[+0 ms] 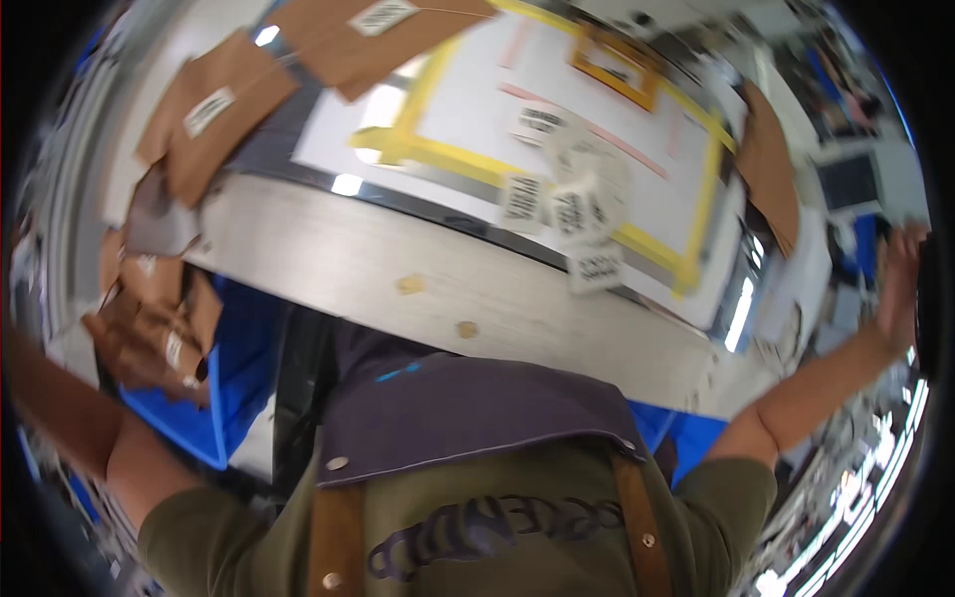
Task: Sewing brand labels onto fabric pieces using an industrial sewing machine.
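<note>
Both my arms are spread wide and raised toward the sides of the picture. At the right rim is my right hand (900, 284), blurred and partly cut off beside a dark edge; whether its fingers grip anything does not show. My left forearm (60, 423) runs out past the left rim, so that hand is hidden. In front of me, a white board bordered with yellow tape (438, 154) lies on the table. Several white printed labels (522, 199) are scattered over its front part, and one label (595, 267) overhangs its near edge.
Brown leather-like pieces (244, 95) with white tags lie at the table's far left. More brown pieces (149, 323) fill a blue bin (227, 423) at my left. A yellow-orange frame (615, 68) sits at the board's far side. The table's metal edge (398, 249) runs before me.
</note>
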Motion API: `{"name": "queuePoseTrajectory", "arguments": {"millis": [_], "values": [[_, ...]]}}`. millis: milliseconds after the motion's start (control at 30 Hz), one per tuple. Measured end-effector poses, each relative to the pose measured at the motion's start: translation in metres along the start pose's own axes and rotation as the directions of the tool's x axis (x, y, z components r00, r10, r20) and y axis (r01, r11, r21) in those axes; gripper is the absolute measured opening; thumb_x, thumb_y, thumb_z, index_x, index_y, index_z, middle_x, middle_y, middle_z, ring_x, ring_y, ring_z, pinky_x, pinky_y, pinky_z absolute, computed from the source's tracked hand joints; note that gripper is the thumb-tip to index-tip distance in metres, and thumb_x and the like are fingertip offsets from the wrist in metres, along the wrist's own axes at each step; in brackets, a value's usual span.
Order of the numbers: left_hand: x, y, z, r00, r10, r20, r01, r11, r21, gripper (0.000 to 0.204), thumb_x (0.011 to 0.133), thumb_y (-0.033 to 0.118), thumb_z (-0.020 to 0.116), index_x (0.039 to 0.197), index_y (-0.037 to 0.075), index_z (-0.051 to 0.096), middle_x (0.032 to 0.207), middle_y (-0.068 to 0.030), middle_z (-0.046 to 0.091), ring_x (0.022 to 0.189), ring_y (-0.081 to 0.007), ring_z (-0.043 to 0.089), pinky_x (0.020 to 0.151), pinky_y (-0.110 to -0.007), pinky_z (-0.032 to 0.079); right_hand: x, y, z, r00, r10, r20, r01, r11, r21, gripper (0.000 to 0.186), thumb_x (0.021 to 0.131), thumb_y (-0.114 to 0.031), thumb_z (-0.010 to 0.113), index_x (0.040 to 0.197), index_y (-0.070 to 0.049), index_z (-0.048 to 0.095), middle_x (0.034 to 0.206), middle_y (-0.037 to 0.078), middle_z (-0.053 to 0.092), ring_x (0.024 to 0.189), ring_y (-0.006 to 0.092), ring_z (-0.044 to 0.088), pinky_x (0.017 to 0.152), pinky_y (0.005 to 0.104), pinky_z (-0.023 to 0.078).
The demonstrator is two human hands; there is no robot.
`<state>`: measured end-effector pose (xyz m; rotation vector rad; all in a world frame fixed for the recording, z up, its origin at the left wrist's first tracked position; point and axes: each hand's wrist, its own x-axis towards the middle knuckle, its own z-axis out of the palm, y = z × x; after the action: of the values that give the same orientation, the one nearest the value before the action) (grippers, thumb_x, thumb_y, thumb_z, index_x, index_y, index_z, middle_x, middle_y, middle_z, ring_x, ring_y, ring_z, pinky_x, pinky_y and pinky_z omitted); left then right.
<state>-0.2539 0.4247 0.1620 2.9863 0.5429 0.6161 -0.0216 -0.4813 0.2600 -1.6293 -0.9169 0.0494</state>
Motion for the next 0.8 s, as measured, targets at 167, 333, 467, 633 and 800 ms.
{"name": "queuePoseTrajectory", "arguments": {"millis": [167,333,467,633,800], "values": [[-0.048,0.170,0.086,0.870,0.494,-0.008,-0.460,0.803,-0.379,0.046,0.105,0.045,0.063,0.123,0.003,0.073,0.092,-0.0121,0.070,0.085,-0.0277,0.072,0.070,-0.039,0.056,-0.020,-0.020,0.021,0.998,0.065,0.009,-0.065,0.996,-0.055,0.032,0.113,-0.032,0.054,0.127,-0.009,0.072,0.114,0.004,0.051,0.108,0.0213,0.043,0.102,0.0392,0.034],[-0.065,0.223,0.107,0.861,0.508,0.001,-0.452,0.767,-0.456,0.046,0.106,0.041,0.060,0.125,0.000,0.071,0.101,-0.0156,0.069,0.095,-0.0298,0.070,0.078,-0.041,0.055,-0.060,-0.018,0.036,0.999,-0.022,0.028,0.022,1.000,0.007,0.035,0.116,-0.027,0.048,0.127,-0.001,0.068,0.117,0.015,0.064,0.103,0.0244,0.056,0.094,0.0422,0.046],[-0.063,0.227,0.116,0.898,0.438,-0.050,-0.401,0.765,-0.503,0.047,0.107,0.039,0.058,0.127,-0.002,0.070,0.108,-0.0184,0.069,0.102,-0.0315,0.069,0.085,-0.042,0.054,-0.091,0.013,0.039,0.986,0.070,-0.151,-0.098,0.979,-0.180,0.031,0.114,-0.024,0.055,0.123,0.001,0.071,0.121,0.014,0.069,0.101,0.0221,0.065,0.094,0.0371,0.051],[-0.055,0.230,0.113,0.920,0.335,-0.201,-0.388,0.718,-0.578,0.047,0.108,0.035,0.055,0.129,-0.005,0.068,0.117,-0.0219,0.069,0.112,-0.0336,0.068,0.094,-0.044,0.053,-0.098,0.089,0.042,0.844,0.252,-0.473,-0.521,0.594,-0.613,0.025,0.103,-0.017,0.072,0.125,-0.006,0.075,0.128,0.006,0.074,0.111,0.0195,0.069,0.102,0.0315,0.052],[-0.019,0.256,0.075,0.840,0.138,-0.524,-0.518,0.492,-0.700,0.048,0.109,0.032,0.052,0.131,-0.007,0.067,0.126,-0.0253,0.069,0.121,-0.0357,0.066,0.103,-0.045,0.052,-0.102,0.152,0.051,0.954,0.079,-0.290,-0.300,0.226,-0.927,0.050,0.094,-0.012,0.075,0.143,-0.012,0.067,0.147,0.011,0.068,0.132,0.0381,0.063,0.114,0.0465,0.050]]}}
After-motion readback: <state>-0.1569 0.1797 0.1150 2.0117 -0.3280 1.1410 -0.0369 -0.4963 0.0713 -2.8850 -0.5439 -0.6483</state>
